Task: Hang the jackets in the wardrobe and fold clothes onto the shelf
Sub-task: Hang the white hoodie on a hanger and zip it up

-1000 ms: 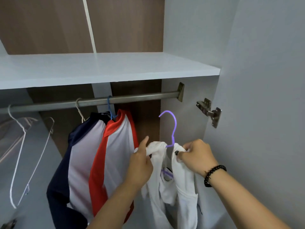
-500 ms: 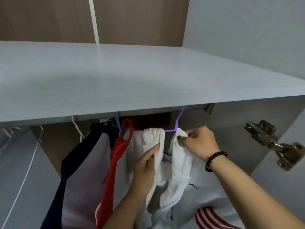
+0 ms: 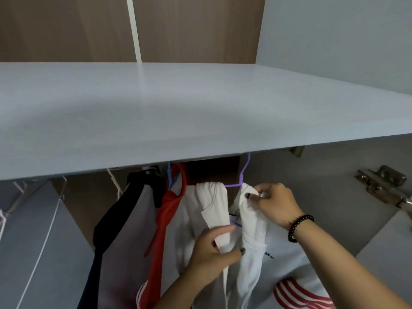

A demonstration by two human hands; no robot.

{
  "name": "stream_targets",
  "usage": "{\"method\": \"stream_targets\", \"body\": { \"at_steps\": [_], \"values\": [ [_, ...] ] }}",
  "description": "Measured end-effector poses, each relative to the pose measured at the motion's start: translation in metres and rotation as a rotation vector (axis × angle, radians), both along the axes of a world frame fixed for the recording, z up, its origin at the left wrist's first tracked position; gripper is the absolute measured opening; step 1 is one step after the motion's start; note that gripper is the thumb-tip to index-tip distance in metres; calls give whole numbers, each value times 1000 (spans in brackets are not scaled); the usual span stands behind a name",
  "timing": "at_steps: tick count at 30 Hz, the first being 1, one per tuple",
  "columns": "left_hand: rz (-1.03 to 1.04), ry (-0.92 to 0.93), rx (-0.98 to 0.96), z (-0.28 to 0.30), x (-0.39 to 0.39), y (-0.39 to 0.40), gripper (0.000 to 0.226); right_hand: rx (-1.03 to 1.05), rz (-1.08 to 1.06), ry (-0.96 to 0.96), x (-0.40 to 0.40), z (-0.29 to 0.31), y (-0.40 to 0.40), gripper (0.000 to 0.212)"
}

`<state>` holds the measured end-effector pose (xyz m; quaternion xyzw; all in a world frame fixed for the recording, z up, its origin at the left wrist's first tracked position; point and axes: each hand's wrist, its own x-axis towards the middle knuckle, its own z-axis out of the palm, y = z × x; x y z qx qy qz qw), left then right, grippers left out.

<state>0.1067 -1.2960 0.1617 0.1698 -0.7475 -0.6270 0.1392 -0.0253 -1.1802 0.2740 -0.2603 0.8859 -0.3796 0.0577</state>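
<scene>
White jacket (image 3: 252,230) at 5 o'clock on its purple hanger (image 3: 242,175), my right hand (image 3: 275,206) pinching its collar, my left hand (image 3: 214,248) gripping the front edge; an uneven tug could slide it off, I judge.

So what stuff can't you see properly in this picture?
- Head view: the purple hanger hook's top goes behind the shelf, so whether it sits on the rail is hidden.
- White jacket: bottom cut off by the picture's lower edge; left hand and right hand cover parts.
- Small black print on it: too tiny to read.
</scene>
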Motion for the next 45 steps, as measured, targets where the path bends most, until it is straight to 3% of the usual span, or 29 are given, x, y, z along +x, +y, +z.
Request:
{"method": "stream_targets", "body": {
  "at_steps": [3, 5, 9, 12, 18, 21, 24, 26, 29, 32, 34, 38, 42, 45],
  "values": [
    [-62, -185, -342, -18, -12, 33, 72, 20, 83, 41, 2, 3, 9, 12],
    [12, -238, -432, -25, -16, 55, 77, 13, 152, 42, 2, 5, 17, 17],
    [249, -368, -521, -21, -27, 73, 72, 8, 231, 42, 4, 7, 24, 30],
    [293, -402, -707, -19, -37, 67, 47, -39, 242, 16, 5, 1, 26, 34],
    [354, -183, -306, -20, -12, 50, 19, -154, 261, 65, 4, -22, 41, 34],
    [364, -57, -237, -7, 16, 46, 37, -98, 243, 369, 20, -50, 57, 50],
    [364, -20, -194, 8, 43, 49, 13, -192, 53, 630, 62, -85, 76, 43],
    [353, -14, -149, 20, 57, 50, 26, -249, 45, 547, 97, -112, 86, 35],
    [349, -43, -76, 36, 70, 52, 18, -88, 223, 320, 139, -154, 96, 34],
    [330, -62, -2, 45, 81, 55, 15, 147, 355, 58, 166, -177, 94, 73],
    [297, -65, 80, 50, 86, 59, 14, 129, 284, -61, 181, -180, 85, 84],
    [155, -100, 297, 61, 95, 61, 7, 12, 109, -177, 209, -161, 59, 53],
    [71, -90, 351, 75, 108, 54, 10, -135, -157, -131, 222, -149, 44, 23],
    [38, -74, 341, 82, 121, 47, 10, -214, -237, -86, 230, -149, 50, 8]
  ]
}}
